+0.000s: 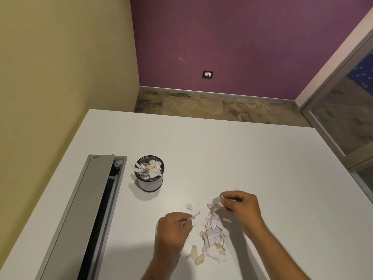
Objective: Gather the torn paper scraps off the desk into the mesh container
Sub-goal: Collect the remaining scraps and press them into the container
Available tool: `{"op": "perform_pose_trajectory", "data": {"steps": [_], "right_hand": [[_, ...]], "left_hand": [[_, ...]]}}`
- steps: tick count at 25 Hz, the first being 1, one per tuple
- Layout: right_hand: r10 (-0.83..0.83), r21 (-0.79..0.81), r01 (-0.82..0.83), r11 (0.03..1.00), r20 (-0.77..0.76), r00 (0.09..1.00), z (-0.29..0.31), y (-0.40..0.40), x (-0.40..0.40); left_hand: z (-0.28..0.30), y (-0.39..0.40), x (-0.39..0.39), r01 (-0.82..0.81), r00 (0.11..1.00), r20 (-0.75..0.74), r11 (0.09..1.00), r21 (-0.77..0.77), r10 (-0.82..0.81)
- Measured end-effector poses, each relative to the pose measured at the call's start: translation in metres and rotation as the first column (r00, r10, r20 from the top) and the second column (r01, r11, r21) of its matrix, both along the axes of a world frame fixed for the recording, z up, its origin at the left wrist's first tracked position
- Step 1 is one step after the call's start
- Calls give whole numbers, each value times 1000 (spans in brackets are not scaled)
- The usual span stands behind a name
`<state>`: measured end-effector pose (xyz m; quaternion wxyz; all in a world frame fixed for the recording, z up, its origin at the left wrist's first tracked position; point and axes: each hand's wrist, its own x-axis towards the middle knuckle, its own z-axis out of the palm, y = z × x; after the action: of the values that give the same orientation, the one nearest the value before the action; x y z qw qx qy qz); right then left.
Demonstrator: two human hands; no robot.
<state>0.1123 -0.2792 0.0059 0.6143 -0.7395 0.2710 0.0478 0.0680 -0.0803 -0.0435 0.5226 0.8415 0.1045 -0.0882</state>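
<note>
My left hand (173,227) fingers pinch one twisted scrap; my right hand (241,205) fingers grip a crumpled white bunch (216,204). Carry both to the black mesh cup (149,174), releasing directly above its rim.

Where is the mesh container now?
In the head view, the mesh container stands left of centre on the desk, beside the open cable tray.

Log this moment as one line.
left hand: pinching scrap | right hand: holding scraps | pile: on desk | mesh cup: nearly full

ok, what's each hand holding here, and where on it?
Left hand: a thin twisted white paper strip, pinched at its near end. Right hand: a crumpled white and tan paper scrap clump, pinched at its top right edge.
</note>
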Motion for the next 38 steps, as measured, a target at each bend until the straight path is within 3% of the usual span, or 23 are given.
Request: {"op": "perform_pose_trajectory", "data": {"steps": [4, 6, 8, 10, 13, 16, 18, 20, 24, 29, 31, 35, 38], "right_hand": [[114, 109, -127, 986, 121, 986, 33, 42, 26], [233, 53, -248, 967, 199, 952, 47, 74, 45], [374, -121, -355, 927, 263, 889, 54, 108, 65], [574, -430, -443, 787, 245, 782, 52, 139, 85], [800, -726, -533, 434, 39, 599, 45, 175, 104], [867, -796, -603, 48, -267, 422, 34, 200, 111], [844, -764, -631, -133, -421, 332, 31, 211, 114], [812, -722, -657, -217, -507, 288, 29, 218, 117], [766, -642, -716, -274, -596, 241, 34, 224, 125], [610, -460, -727, -509, -789, 72, 34, 234, 130], [625, -468, -737, -488, -777, 80, 34, 235, 130], [839, -597, -792, -127, -491, 235, 46, 210, 130], [893, -620, -776, 117, -277, 356, 55, 180, 125]], "left_hand": [[14, 25, -8, -150, 988, -59, 974, -169, 142], [23, 37, -8, -264, 964, -85, 938, -226, 251], [30, 49, -7, -360, 933, -108, 890, -278, 344], [38, 62, -4, -421, 906, -131, 840, -341, 401], [51, 83, 5, -479, 874, -107, 804, -352, 474], [63, 108, 17, -507, 847, -18, 799, -324, 531], [68, 122, 22, -529, 824, 15, 780, -335, 566], [71, 131, 23, -556, 799, 25, 754, -350, 600], [67, 143, 23, -592, 764, 26, 718, -366, 644], [73, 146, 38, -562, 796, 85, 785, -261, 599], [82, 144, 52, -523, 826, 133, 832, -183, 548], [94, 139, 86, -420, 875, 285, 906, 45, 392], [95, 128, 109, -316, 908, 347, 928, 200, 234]]}}
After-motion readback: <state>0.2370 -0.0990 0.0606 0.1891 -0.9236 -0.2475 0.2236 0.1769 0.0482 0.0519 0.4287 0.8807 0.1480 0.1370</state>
